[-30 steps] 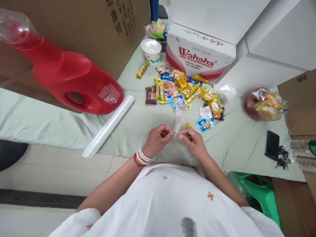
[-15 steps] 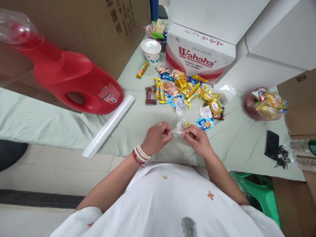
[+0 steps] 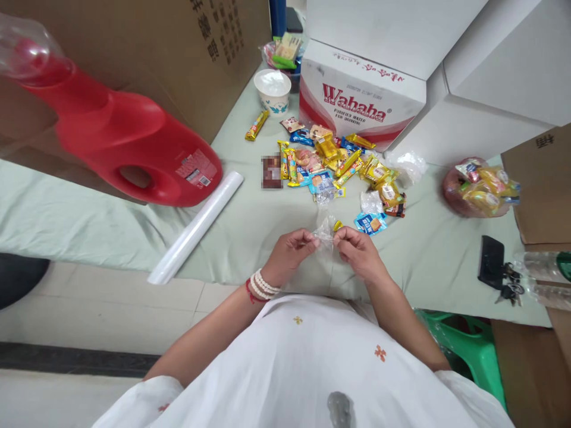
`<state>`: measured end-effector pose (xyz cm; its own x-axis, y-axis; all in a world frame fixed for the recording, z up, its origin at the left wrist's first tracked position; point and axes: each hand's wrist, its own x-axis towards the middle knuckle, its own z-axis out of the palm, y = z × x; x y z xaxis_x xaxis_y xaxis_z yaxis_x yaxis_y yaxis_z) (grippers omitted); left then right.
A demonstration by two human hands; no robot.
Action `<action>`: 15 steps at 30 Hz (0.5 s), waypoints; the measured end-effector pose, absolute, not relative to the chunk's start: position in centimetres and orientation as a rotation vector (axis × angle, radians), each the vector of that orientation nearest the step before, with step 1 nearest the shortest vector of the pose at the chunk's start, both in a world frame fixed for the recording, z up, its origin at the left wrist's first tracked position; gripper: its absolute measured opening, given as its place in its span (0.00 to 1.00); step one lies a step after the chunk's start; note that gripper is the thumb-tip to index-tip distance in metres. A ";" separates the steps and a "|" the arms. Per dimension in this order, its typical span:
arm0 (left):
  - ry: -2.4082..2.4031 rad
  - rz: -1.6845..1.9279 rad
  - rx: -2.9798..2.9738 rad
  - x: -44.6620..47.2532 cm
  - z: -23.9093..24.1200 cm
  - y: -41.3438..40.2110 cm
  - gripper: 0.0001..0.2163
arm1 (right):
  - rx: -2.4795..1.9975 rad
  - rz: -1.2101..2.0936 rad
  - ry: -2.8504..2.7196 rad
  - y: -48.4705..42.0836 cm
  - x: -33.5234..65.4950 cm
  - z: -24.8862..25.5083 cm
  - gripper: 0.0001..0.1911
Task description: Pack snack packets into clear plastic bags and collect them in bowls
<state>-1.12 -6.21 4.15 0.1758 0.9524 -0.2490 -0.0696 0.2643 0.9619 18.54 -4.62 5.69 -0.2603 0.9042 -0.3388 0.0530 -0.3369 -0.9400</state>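
Observation:
A thin, clear plastic bag (image 3: 325, 223) is gathered between my two hands, its body stretching away from me over the cloth. My left hand (image 3: 292, 252), with a beaded bracelet at the wrist, pinches one side of the bag. On the other side, my right hand (image 3: 359, 252) pinches it between thumb and fingers. A small yellow wrapped snack (image 3: 338, 225) shows just beyond the right fingertips. Past the bag lies a pile of wrapped snacks (image 3: 330, 148) in yellow, blue and pink. One blue snack packet (image 3: 370, 223) rests apart, near my right hand.
A large red bottle (image 3: 147, 142) and a white roll (image 3: 196, 229) lie at left. Behind the snacks stand a paper cup (image 3: 272, 92) and a Wahaha carton (image 3: 361, 101). To the right are a filled bowl (image 3: 452, 196), a black case (image 3: 491, 260) and keys (image 3: 511, 291).
My left hand has shifted slightly right and toward me, its fingers now more extended along the bag. My right hand keeps its pinch, barely moved. The snacks have not moved.

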 end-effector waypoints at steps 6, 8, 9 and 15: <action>0.979 0.879 0.959 -1.4 4.5 -6.2 0.20 | -1.260 1.610 -1.033 -3.6 19.5 6.8 0.14; 1.015 0.916 0.962 -0.9 4.9 -6.2 0.21 | -1.302 1.417 -1.080 -4.2 19.2 6.8 0.16; 1.046 0.944 0.972 -0.6 5.0 -6.2 0.21 | -1.341 1.314 -1.131 -4.8 19.0 6.6 0.17; 1.113 0.973 1.105 0.0 5.3 -5.9 0.18 | -1.464 1.025 -1.411 -8.0 18.1 4.7 0.12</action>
<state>-0.05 -5.85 5.32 0.1844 0.9664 -0.1791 -0.0486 0.1910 0.9804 18.09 -7.97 4.75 0.0325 0.9995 -0.0057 0.3148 -0.0157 -0.9490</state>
